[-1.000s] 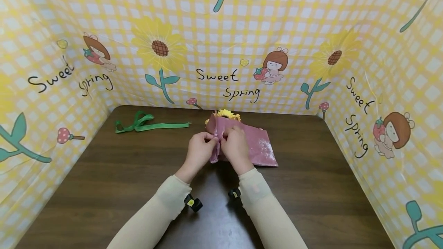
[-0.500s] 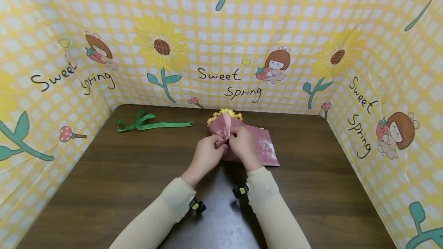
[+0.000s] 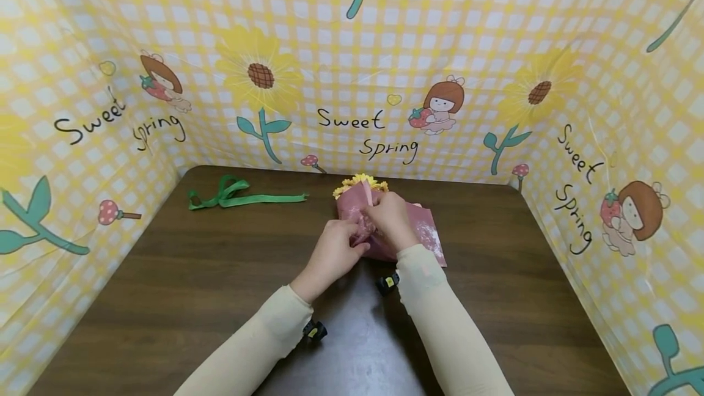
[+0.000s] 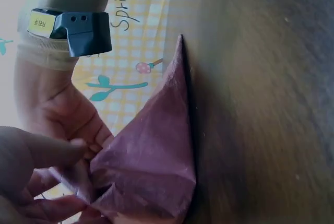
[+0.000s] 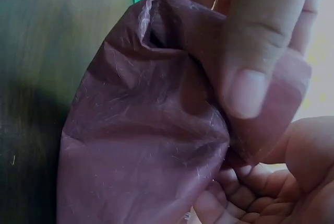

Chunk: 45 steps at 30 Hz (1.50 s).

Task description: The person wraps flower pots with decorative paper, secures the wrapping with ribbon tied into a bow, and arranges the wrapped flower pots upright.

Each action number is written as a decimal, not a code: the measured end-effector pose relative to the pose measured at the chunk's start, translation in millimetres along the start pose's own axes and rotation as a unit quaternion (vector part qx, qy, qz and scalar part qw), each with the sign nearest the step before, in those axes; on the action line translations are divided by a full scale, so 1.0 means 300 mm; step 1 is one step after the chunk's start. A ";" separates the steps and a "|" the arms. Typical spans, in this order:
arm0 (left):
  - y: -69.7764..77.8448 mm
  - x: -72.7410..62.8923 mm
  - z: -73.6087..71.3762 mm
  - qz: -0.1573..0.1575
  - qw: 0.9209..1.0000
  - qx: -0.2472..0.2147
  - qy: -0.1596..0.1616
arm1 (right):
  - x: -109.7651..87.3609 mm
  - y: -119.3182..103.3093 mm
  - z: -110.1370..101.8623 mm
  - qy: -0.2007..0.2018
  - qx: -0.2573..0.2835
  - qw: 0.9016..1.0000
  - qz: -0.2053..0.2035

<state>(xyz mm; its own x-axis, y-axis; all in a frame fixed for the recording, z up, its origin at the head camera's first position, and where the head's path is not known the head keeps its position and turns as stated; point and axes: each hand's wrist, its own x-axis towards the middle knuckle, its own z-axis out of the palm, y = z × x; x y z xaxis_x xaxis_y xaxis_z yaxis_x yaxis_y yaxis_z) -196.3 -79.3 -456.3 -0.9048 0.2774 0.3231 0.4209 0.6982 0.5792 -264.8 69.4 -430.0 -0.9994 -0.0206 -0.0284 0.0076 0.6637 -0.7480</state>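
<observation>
Mauve wrapping paper (image 3: 352, 203) is folded around yellow flowers (image 3: 363, 178) near the back of the table, in the head view. My left hand (image 3: 332, 254) grips the paper's gathered front from the left, fingers bent into the folds. From the right, my right hand (image 3: 393, 217) pinches the upright folded edge just below the blooms. The wrist views show creased paper (image 4: 151, 156) bunched between the fingers and thumbs of both hands. Stems are hidden inside the wrap. White speckles mark the paper's loose corner at the right.
A green ribbon (image 3: 236, 200) with a loop lies at the back left of the dark wooden table (image 3: 181, 298). Yellow checked cloth (image 3: 341, 54) walls in the back and both sides. Each wrist wears a small black camera (image 3: 387, 283).
The gathered paper swings to the right and flattens over the bundle's front. My right hand shifts up and right along the edge; my left hand follows rightward and lower. The ribbon stays put.
</observation>
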 end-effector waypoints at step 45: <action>-0.026 0.157 -0.075 0.058 0.973 0.152 -0.162 | -0.012 0.095 0.057 0.059 0.045 0.997 -0.038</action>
<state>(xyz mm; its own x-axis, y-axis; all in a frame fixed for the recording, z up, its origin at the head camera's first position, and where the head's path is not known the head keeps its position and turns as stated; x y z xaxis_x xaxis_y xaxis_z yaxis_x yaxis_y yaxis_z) -240.7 -86.6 -428.8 -0.8461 0.5252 0.0909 0.5271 0.7991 0.2891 -260.3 75.5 -462.4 -0.9943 0.0227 0.1042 -0.0704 0.5944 -0.8011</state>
